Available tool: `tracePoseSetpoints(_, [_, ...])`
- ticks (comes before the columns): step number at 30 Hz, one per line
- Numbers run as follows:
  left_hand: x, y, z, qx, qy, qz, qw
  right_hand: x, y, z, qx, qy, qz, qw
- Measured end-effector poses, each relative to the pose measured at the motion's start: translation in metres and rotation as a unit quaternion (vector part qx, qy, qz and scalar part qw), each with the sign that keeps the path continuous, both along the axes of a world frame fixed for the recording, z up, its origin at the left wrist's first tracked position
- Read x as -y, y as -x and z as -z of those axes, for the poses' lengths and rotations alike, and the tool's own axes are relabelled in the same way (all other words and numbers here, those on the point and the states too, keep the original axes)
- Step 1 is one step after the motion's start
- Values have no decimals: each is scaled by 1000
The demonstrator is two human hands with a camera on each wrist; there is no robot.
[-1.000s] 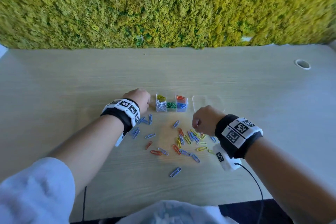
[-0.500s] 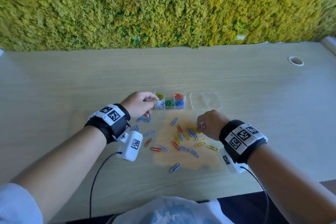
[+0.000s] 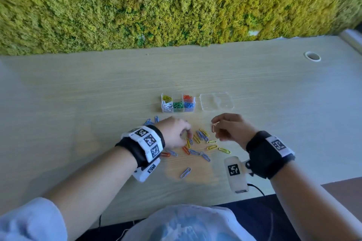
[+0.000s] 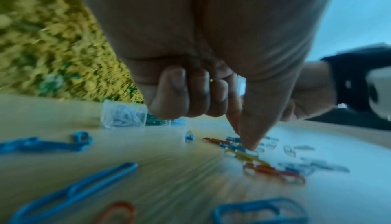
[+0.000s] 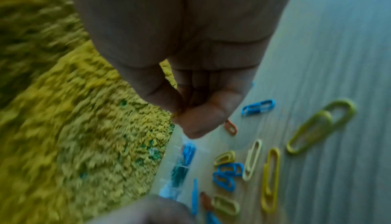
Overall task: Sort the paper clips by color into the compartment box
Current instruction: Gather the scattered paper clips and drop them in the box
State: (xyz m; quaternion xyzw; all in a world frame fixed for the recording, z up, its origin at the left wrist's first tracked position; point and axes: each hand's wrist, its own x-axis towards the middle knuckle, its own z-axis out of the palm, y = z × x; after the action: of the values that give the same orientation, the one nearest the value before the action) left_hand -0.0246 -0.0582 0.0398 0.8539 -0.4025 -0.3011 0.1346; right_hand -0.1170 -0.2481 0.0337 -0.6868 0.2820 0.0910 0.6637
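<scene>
A small clear compartment box (image 3: 178, 102) stands mid-table with yellow, white, green, orange and blue clips in separate cells; it shows blurred in the left wrist view (image 4: 125, 115). Loose paper clips (image 3: 212, 147) in blue, yellow and orange lie scattered in front of it. My left hand (image 3: 188, 136) reaches down into the pile. In the left wrist view its thumb and forefinger tips (image 4: 247, 145) meet on a clip, the other fingers curled. My right hand (image 3: 214, 126) hovers above the pile's right side and pinches one thin clip, colour unclear, between thumb and forefinger (image 5: 180, 112).
The box's clear lid (image 3: 216, 101) lies flat just right of it. A moss wall (image 3: 176, 6) backs the wooden table (image 3: 78, 103). A cable hole (image 3: 313, 56) sits far right. One blue clip (image 3: 185, 172) lies apart near the front edge.
My left hand has come back from the box's left end to the pile. My right hand has risen off the pile with a clip pinched in it.
</scene>
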Motion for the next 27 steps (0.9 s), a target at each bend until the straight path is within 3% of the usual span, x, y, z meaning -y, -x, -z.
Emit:
tracePoseSetpoints(3, [5,3,0,46,-54,48,996,0,7,-1,17,-165,82,983])
tracePoseSetpoints(6, [8,4,1,71,-73,66,993,-1,11,-4,20,-185,81,979])
tracePoseSetpoints(8, [10,5,1,81,-80,75,991,-1,12,-1,15,-88,20,996])
tracePoseSetpoints(10, [12,5,2,86,-85,80,989,-3,13,2,1,106,-93,990])
tracePoseSetpoints(13, [13,5,2,86,-88,74,990,-10,13,2,-22,371,-248,895])
tracePoseSetpoints(15, [12,5,1,68,-74,55,993,-15,14,3,-49,437,-292,849])
tracePoseSetpoints(21, [12,2,0,94,-75,73,990,-22,12,0,-81,482,-319,812])
tracePoseSetpoints(23, [12,1,0,103,-86,88,987,-21,12,-1,-77,482,-307,817])
tracePoseSetpoints(24, [12,1,1,108,-89,92,986,-20,12,0,-68,468,-282,835])
tracePoseSetpoints(27, [12,0,2,113,-91,93,985,-8,14,4,-39,345,-148,926])
